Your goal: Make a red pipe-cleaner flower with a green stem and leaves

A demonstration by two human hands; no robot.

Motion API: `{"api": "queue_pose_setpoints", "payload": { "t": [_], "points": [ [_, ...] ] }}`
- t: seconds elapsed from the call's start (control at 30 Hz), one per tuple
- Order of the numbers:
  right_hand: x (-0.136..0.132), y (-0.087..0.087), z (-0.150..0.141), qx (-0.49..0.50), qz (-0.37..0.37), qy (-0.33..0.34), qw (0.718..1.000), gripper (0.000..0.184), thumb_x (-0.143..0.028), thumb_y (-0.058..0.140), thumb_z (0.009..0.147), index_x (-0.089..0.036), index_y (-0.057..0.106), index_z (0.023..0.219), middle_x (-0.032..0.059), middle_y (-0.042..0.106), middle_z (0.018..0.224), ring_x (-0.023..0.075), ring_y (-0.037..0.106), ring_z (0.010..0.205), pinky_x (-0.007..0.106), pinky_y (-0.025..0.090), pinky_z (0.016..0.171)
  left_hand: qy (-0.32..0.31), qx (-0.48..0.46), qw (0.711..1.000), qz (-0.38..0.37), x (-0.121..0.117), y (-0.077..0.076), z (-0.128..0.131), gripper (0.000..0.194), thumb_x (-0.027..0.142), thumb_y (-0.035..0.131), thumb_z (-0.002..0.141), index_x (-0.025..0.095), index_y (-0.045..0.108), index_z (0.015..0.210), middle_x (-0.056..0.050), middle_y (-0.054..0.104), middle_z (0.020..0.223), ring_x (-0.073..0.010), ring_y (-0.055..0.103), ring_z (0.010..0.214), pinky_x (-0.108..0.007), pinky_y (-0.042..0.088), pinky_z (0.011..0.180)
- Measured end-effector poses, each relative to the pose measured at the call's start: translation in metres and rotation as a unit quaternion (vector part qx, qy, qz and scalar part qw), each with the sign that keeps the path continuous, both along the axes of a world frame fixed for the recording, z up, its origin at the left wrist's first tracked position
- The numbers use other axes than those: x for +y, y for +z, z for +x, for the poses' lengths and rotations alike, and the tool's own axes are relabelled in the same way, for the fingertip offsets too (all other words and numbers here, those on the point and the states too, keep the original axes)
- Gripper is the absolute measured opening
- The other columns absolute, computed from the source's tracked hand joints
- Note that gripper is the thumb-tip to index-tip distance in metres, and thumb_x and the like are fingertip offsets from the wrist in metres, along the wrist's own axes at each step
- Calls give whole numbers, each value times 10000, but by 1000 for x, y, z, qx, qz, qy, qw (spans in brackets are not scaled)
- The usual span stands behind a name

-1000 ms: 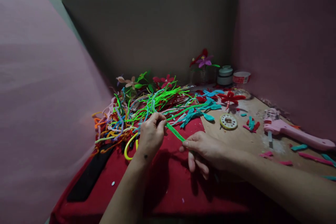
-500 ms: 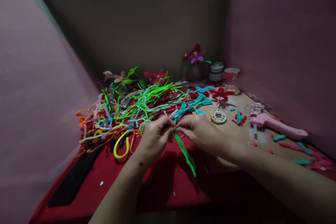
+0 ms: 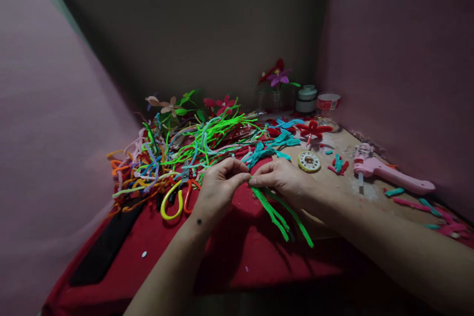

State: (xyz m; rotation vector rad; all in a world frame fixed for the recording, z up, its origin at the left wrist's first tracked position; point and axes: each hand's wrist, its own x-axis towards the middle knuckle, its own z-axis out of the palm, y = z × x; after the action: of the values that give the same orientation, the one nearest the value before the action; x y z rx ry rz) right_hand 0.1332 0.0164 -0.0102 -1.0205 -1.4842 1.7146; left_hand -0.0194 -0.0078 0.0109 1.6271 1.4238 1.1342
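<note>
Several bright green pipe cleaners (image 3: 273, 213) hang down from between my hands, their lower ends spread apart above the red cloth. My left hand (image 3: 224, 185) pinches at their top end, with thumb and forefinger meeting there. Right beside it, my right hand (image 3: 281, 177) grips the same bunch, its fingertips almost touching the left ones. The exact point where the strands join is covered by my fingers. Just left of my left hand lie scissors (image 3: 172, 202) with a yellow and a red handle loop. Turquoise pipe cleaner shapes (image 3: 264, 152) lie behind my right hand.
A tangled heap of coloured pipe cleaners (image 3: 207, 133) fills the left and middle. On the right are a pink glue gun (image 3: 392, 174), a round yellow-rimmed dial (image 3: 309, 161) and scraps. Pipe cleaner flowers (image 3: 278, 77) and a jar (image 3: 306, 99) stand behind. A black strip (image 3: 105, 247) lies at left.
The green strands have fanned out, with one now separated to the right, and their ends have swung rightward. Both hands stay pinched close together in nearly the same place.
</note>
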Motion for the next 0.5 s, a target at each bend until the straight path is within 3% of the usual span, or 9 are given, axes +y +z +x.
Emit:
{"api": "queue_pose_setpoints", "payload": {
  "t": [0.17, 0.27, 0.37, 0.5],
  "points": [
    [-1, 6, 2, -5, 11, -13, 1000, 235, -296, 664, 601, -140, 518, 503, -83, 328, 376, 32, 228, 353, 217, 144, 366, -58, -73, 988, -124, 1, 6, -8, 163, 274, 652, 656, 132, 574, 674, 43, 500, 478, -67, 429, 390, -194, 372, 377],
    [0, 6, 4, 1, 2, -9, 1000, 229, -294, 664, 606, -132, 535, 509, -78, 357, 368, 31, 250, 341, 208, 163, 352, -97, -141, 967, -187, 1, 4, -10, 195, 297, 661, 655, 134, 564, 701, 40, 516, 452, -82, 459, 356, -222, 419, 370],
    [-1, 4, 4, 22, -6, -8, 1000, 188, -249, 659, 609, -122, 549, 524, -67, 409, 379, 29, 290, 336, 188, 208, 345, -123, -193, 951, -210, 1, -1, -9, 199, 308, 651, 682, 136, 558, 722, 23, 557, 466, -101, 516, 378, -243, 459, 421],
    [-5, 3, 1, 83, -37, -3, 996, 123, -209, 620, 648, -125, 563, 578, -16, 555, 467, 60, 438, 371, 185, 351, 389, -126, -222, 947, -197, 1, -8, -5, 194, 313, 631, 711, 139, 546, 732, 5, 593, 505, -117, 557, 425, -263, 485, 473]
  ]
}}
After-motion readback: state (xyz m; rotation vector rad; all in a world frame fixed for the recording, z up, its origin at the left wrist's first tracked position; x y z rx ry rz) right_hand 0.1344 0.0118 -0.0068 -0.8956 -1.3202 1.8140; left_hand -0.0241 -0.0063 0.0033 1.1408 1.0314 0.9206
